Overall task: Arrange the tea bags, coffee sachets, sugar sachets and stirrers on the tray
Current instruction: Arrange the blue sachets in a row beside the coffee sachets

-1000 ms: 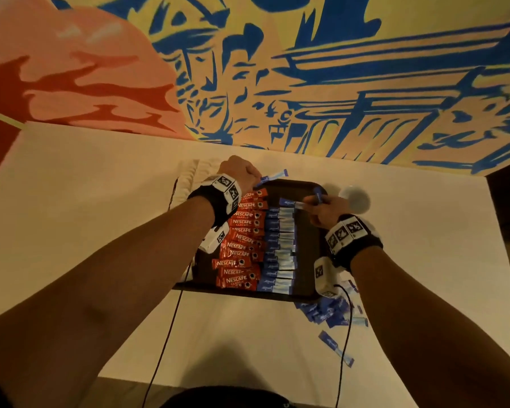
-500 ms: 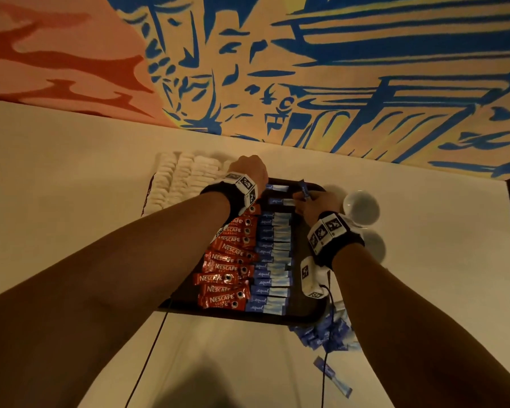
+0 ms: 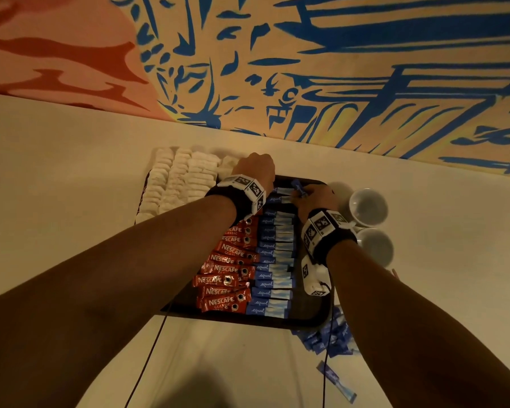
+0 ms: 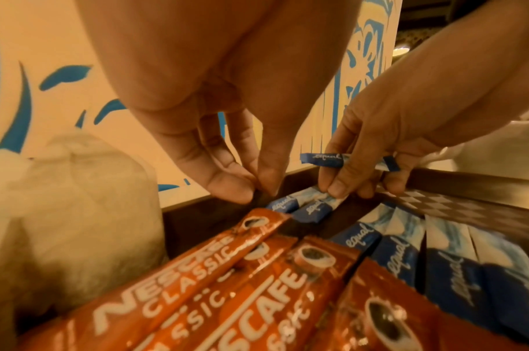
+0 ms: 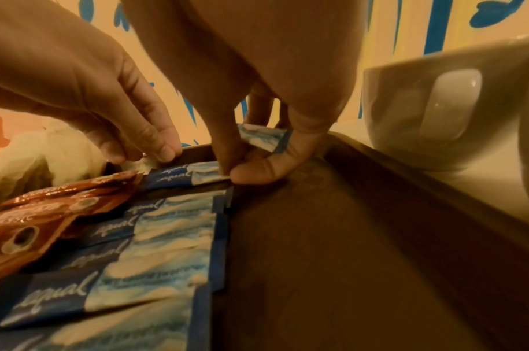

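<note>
Right hand pinches a blue sugar sachet at the tray's 12 o'clock end, another sachet tucked between its fingers. Left hand, at 11 o'clock, pinches the sachet's other end.

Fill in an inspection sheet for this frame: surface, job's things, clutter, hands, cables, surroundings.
Surface: pale table.
Job's things: dark tray holds a column of red coffee sachets beside blue sugar sachets; tea bags at its left.
Clutter: loose blue sachets off the tray; two white cups.
Hands: left hand and right hand each pinch an end of the farthest blue sachet.
Cables: black wrist leads.
Surroundings: painted mural wall.
</note>
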The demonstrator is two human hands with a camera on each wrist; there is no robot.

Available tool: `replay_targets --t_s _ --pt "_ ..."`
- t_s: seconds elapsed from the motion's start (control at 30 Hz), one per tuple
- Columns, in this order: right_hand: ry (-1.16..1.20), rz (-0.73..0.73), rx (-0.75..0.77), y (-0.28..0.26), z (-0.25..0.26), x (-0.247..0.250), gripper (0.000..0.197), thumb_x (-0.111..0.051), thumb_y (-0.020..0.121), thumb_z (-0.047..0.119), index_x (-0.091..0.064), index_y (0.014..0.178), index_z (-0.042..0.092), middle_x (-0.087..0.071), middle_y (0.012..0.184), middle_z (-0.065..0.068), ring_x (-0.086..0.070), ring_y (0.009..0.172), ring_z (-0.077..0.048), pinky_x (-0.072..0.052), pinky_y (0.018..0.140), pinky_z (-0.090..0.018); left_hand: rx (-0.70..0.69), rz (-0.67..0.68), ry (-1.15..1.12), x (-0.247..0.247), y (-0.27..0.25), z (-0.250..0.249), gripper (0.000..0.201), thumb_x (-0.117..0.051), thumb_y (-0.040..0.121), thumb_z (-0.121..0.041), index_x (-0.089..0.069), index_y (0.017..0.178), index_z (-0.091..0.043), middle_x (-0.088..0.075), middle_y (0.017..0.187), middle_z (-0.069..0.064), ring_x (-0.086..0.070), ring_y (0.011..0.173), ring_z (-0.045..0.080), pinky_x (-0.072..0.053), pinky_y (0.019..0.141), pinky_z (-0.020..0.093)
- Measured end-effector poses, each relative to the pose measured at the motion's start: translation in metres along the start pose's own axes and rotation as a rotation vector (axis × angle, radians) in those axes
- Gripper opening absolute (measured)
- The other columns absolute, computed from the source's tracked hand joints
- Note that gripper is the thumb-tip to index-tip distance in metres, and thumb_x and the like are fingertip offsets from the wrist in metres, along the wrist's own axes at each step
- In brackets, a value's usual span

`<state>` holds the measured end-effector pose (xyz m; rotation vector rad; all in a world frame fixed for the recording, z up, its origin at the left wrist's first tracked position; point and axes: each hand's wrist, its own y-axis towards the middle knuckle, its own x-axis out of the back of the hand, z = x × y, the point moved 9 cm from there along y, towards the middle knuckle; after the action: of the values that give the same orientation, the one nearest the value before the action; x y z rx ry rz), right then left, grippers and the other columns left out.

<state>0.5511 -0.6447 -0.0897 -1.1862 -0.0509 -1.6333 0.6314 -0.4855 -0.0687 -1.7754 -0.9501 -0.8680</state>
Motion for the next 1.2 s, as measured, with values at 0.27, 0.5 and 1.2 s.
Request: replay_targets --t_s 0.27,0.5,1.2 --pt "0.199 0.074 -0.011 -0.004 -0.006 0.0 0.008 -0.075 0.089 0.021 -0.073 0.097 0.019 -0.069 0.08 0.0 -0.066 0.079 -0.022 -0.061 0.084 -0.046 -0.113 0.077 0.025 -0.005 -0.013 -0.022 0.013 -0.075 0.08 -0.021 -0.073 0.092 -0.018 -0.069 0.099 0.006 -0.067 0.087 0.029 -0.058 0.081 0.041" --pt "0.307 0.185 0.097 -0.016 0.0 0.011 0.03 -0.055 0.1 0.01 -0.067 0.128 0.005 -0.069 0.101 -0.006 -0.065 0.084 -0.016 -0.059 0.087 -0.033 -0.154 0.055 0.115 -0.008 -0.017 -0.03 0.021 -0.074 0.083 -0.02 -0.068 0.102 -0.014 -0.065 0.104 0.009 -0.064 0.094 0.031 -0.054 0.079 0.04" --pt "0.663 0.291 0.015 -0.034 -0.004 0.012 0.015 -0.073 0.09 -0.001 -0.072 0.097 0.012 -0.075 0.103 -0.012 -0.073 0.099 -0.025 -0.06 0.088 -0.034 -0.375 0.022 -0.005 0.018 -0.052 -0.046 0.02 -0.07 0.09 -0.026 -0.069 0.11 -0.028 -0.063 0.117 -0.002 -0.054 0.111 0.02 -0.042 0.09 0.034"
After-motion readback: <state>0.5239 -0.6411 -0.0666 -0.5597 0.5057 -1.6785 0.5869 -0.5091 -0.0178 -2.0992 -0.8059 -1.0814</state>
